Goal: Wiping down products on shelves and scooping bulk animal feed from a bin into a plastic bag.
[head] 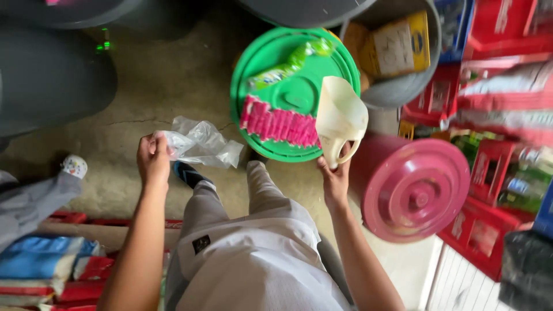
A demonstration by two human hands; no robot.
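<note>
My left hand is closed on a crumpled clear plastic bag, which hangs out to the right over the concrete floor. My right hand grips the handle of a cream plastic jug, held tilted over the edge of a round green lid. A strip of pink sachets and green packets lie on that green lid. My legs in light trousers show below, between the two arms.
A pink lidded bin stands right of the jug. A grey bucket with yellow boxes sits behind it. Red crates with bottles fill the right side. Dark grey bins stand at left; stacked sacks lie at bottom left.
</note>
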